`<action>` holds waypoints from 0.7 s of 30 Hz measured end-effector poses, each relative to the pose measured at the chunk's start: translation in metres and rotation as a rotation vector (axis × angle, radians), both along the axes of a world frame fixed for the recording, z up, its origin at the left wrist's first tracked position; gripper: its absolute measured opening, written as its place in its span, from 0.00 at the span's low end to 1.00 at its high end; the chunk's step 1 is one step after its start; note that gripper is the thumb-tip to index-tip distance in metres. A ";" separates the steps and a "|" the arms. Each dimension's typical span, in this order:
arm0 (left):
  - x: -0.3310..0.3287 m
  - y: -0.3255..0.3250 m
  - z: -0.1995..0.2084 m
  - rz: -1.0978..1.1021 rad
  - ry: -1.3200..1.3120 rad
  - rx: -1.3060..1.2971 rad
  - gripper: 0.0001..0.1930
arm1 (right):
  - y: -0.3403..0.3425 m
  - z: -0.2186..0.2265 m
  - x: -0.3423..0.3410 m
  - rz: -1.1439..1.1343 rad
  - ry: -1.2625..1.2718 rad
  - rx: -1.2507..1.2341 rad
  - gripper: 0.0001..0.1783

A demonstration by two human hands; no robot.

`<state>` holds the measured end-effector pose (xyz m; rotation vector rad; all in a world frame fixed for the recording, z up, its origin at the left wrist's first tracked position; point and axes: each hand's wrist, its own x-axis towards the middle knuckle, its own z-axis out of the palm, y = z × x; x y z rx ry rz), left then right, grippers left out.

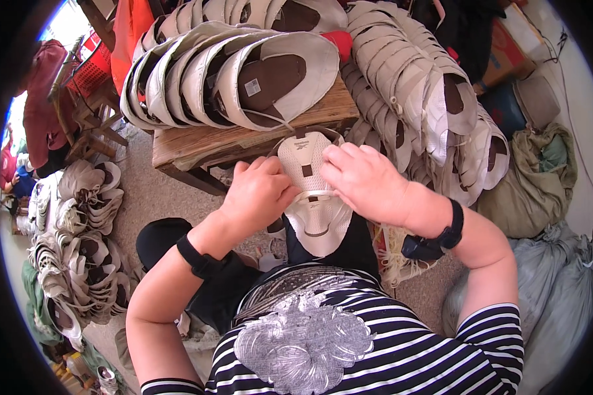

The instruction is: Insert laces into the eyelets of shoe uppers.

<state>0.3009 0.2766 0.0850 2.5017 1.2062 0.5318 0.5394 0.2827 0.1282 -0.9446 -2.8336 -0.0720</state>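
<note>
Over my lap, in front of the bench, lies a pale perforated shoe tongue [304, 153] with a small dark slot in its middle. A second pale tongue-shaped piece [319, 227] hangs below it, with a curved dark line across it. How the two are joined I cannot tell. My left hand [259, 192] grips the left edge with curled fingers. Across from it, my right hand [364, 182] pinches the right edge. The fingertips of both hands are partly hidden.
A wooden bench [204, 146] stands just ahead, bearing a nested row of pale shoe uppers [286, 85]. More stacked uppers [415, 79] pile up at its right. Bundles of uppers [89, 257] lie on the floor at left. Grey sacks [540, 276] stand at right.
</note>
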 end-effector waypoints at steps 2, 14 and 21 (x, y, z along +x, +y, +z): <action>0.004 0.000 -0.005 0.038 -0.088 -0.080 0.06 | 0.009 0.005 0.004 0.028 0.057 -0.023 0.18; 0.033 -0.018 -0.003 0.415 -0.669 -0.483 0.10 | 0.038 -0.001 0.021 0.071 0.010 -0.543 0.13; 0.015 -0.033 0.017 0.352 -0.699 -0.457 0.11 | 0.022 -0.024 0.010 -0.257 0.381 -0.677 0.13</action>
